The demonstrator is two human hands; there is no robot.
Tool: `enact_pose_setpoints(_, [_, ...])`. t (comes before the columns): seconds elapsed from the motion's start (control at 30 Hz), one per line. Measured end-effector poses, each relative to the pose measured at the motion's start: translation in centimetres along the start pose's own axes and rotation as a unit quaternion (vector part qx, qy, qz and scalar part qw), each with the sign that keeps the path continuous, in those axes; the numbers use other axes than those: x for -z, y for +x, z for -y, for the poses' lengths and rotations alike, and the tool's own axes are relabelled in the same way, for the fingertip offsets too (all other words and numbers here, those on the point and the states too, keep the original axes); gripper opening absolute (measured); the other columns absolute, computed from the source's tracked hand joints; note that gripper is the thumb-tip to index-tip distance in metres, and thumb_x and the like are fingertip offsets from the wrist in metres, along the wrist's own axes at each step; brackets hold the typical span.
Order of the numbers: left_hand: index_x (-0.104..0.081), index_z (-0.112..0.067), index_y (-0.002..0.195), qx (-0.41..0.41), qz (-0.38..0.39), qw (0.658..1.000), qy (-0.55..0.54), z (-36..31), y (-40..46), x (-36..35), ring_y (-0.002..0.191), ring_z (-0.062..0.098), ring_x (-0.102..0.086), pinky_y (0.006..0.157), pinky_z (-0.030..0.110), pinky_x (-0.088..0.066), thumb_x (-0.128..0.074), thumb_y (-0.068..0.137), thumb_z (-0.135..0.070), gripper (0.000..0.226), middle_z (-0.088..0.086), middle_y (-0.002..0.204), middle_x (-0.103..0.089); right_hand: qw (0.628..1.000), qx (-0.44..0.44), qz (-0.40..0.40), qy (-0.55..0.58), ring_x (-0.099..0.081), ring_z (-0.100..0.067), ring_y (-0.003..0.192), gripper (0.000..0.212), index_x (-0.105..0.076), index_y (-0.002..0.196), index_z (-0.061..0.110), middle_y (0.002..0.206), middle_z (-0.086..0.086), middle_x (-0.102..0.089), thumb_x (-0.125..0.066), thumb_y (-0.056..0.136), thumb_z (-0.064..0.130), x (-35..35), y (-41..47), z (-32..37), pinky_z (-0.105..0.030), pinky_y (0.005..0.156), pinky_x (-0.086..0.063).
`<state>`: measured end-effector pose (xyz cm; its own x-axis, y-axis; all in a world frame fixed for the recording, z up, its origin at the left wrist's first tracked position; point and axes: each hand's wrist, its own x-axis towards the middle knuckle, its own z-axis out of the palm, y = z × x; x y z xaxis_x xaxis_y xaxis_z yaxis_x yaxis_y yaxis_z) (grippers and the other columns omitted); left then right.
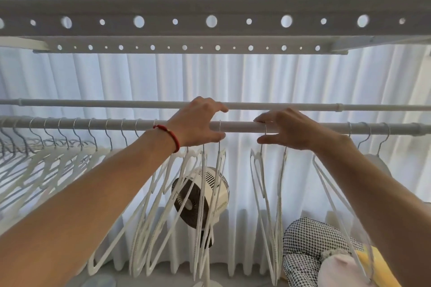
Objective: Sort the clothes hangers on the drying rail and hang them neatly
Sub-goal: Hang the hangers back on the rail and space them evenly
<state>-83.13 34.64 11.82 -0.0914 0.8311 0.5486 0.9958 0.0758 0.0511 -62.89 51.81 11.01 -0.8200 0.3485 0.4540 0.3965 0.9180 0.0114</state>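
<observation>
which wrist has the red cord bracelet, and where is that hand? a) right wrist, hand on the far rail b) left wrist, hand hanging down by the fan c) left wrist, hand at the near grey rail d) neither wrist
c: the red cord bracelet circles the left wrist, and the left hand is curled over the near grey metal rail among the white plastic hangers.

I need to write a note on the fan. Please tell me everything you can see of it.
The fan is round, with a white ribbed casing and a dark front grille, tilted to face down and left. It stands behind the hangers, before the curtain. Hangers partly hide it; its foot is barely visible. No hand touches it.
</observation>
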Motion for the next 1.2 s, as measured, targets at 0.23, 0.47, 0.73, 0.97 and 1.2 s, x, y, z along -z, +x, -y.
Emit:
enact_pose_setpoints(0.23, [-0.053, -0.027, 0.139, 0.005, -0.005, 1.0, -0.004, 0.6, -0.6, -0.3, 0.127, 0.018, -0.046, 0.105, 0.046, -0.045, -0.075, 0.084, -0.041, 0.061, -0.002, 0.135, -0.058, 0.998, 0.012, -0.039, 0.049, -0.066, -0.023, 0.112, 0.07, -0.058, 0.139, 0.021, 0.124, 0.002, -0.072, -0.086, 0.078, 0.042, -0.8, 0.7, 0.7, -0.041, 0.096, -0.052])
enact_pose_setpoints(0.47, [-0.052, -0.024, 0.141, -0.004, -0.029, 1.0, -0.001, 1.4, -1.5, -0.9, 0.131, 0.018, -0.047, 0.107, 0.039, -0.043, -0.077, 0.084, -0.039, 0.064, -0.002, 0.141, -0.056, 0.998, 0.028, -0.038, 0.04, -0.067, -0.025, 0.112, 0.071, -0.055, 0.14, 0.018, 0.125, -0.002, -0.072, -0.084, 0.08, 0.043, -1.9, 2.8, 3.7, -0.045, 0.095, -0.053])
enact_pose_setpoints(0.73, [-0.052, -0.027, 0.138, -0.012, -0.045, 0.999, 0.0, 2.1, -2.0, -1.4, 0.128, 0.017, -0.048, 0.104, 0.039, -0.043, -0.075, 0.083, -0.045, 0.062, -0.002, 0.136, -0.059, 0.999, 0.038, -0.034, -0.002, -0.065, -0.028, 0.098, 0.061, -0.058, 0.136, 0.015, 0.111, -0.005, -0.071, -0.08, 0.086, 0.039, -2.0, 3.4, 4.4, -0.042, 0.085, -0.054])
enact_pose_setpoints(0.97, [-0.053, -0.026, 0.138, -0.028, -0.053, 0.998, -0.002, 1.5, -1.7, -1.6, 0.129, 0.017, -0.048, 0.105, 0.04, -0.043, -0.073, 0.084, -0.045, 0.06, -0.002, 0.136, -0.058, 0.998, 0.036, -0.049, 0.023, -0.062, -0.024, 0.122, 0.073, -0.049, 0.146, 0.019, 0.137, -0.003, -0.065, -0.076, 0.086, 0.051, -1.1, 1.8, 3.4, -0.043, 0.101, -0.051])
enact_pose_setpoints(1.2, [-0.056, -0.024, 0.135, -0.04, -0.072, 0.997, -0.015, -0.1, -0.8, -1.9, 0.126, 0.018, -0.049, 0.102, 0.037, -0.042, -0.073, 0.084, -0.043, 0.057, -0.001, 0.132, -0.061, 0.996, -0.08, -0.034, 0.0, -0.066, -0.023, 0.111, 0.054, -0.068, 0.122, 0.02, 0.121, 0.001, -0.072, -0.08, 0.08, 0.052, 1.5, -2.9, -3.8, -0.043, 0.096, -0.052])
